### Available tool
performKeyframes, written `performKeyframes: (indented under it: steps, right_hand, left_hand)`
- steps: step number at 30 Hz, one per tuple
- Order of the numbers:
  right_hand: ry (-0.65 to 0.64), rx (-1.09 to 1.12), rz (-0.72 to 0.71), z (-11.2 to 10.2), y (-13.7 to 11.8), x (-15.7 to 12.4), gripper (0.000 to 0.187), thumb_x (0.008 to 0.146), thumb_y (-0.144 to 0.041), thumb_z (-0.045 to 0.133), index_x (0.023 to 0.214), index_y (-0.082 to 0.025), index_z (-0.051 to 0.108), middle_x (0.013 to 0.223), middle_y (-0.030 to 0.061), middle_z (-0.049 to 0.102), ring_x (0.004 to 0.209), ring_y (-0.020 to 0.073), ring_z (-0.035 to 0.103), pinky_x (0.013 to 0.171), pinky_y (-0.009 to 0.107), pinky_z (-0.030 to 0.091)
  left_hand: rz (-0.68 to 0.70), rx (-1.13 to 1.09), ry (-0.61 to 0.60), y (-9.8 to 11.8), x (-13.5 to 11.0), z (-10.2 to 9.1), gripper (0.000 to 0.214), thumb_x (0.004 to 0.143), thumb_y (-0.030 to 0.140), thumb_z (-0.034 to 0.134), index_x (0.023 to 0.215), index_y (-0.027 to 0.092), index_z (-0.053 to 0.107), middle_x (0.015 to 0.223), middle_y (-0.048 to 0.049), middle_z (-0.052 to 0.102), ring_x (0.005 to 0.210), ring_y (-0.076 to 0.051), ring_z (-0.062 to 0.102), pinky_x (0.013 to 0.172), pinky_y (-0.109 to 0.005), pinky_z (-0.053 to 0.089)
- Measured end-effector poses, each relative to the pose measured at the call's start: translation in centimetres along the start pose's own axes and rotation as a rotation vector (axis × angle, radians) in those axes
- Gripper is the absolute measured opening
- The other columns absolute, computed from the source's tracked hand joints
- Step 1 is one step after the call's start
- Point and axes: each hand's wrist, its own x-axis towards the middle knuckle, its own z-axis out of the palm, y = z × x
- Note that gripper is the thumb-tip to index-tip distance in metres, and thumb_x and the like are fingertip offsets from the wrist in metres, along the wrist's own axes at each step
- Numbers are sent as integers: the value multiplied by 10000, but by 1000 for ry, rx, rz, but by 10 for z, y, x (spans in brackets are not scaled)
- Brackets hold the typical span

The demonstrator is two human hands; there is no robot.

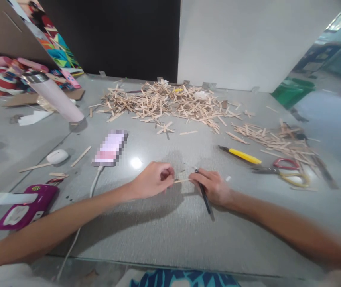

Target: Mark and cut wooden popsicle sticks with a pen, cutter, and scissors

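My left hand (151, 180) is closed, with thumb and fingertips pinching one end of a thin wooden stick (183, 180) just over the table. At the stick's other end, the fingers of my right hand (213, 186) touch it or hold it; which of the two I cannot tell. A slim black pen-like tool (204, 197) passes through my right hand, its metallic tip pointing away from me. Its exact kind is too blurred to make out. Beyond my hands lies a star of crossed wooden sticks (165, 127), with a loose stick (188, 132) beside it.
A large heap of wooden sticks (155, 101) lies at the back, a smaller pile (266, 137) at right. Nearby are a yellow cutter (244, 156) and scissors (292, 171). Leftward are a phone (110, 147) on a white cable (94, 181), a pink bottle (55, 97) and a glue gun-like purple device (28, 207).
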Motion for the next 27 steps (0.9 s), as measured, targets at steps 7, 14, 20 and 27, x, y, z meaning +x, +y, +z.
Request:
performKeyframes:
  steps: [7, 14, 20, 27]
  right_hand:
    - [72, 89, 136, 5, 3, 2, 231, 1189, -241, 525, 1119, -185, 738, 824, 24, 681, 657, 134, 604, 581, 250, 456]
    - [49, 117, 120, 1, 3, 4, 236, 1192, -228, 508, 1138, -171, 731, 830, 34, 690, 668, 138, 615, 587, 249, 461]
    - [-20, 87, 70, -3, 3, 5, 286, 1207, -276, 493, 1160, -161, 751, 883, 61, 727, 671, 140, 629, 597, 250, 484]
    - [-33, 63, 35, -1, 2, 5, 320, 1212, -288, 484, 1131, -157, 765, 856, 56, 716, 684, 149, 645, 615, 254, 508]
  left_hand:
    - [96, 104, 85, 9, -1, -11, 237, 1064, 268, 454, 842, 230, 528, 738, 5, 751, 625, -146, 713, 628, -270, 514]
    - [136, 74, -58, 10, 1, -21, 211, 1107, 414, 551, 1054, 218, 607, 906, -40, 838, 695, -166, 781, 698, -283, 571]
    - [202, 168, -144, 11, 2, -19, 145, 1064, 274, 602, 1101, 202, 722, 883, -31, 853, 736, -159, 780, 696, -257, 530]
    - [291, 205, -139, 6, 2, -9, 127, 997, 225, 632, 919, 195, 728, 699, 20, 742, 601, -111, 647, 623, -226, 464]
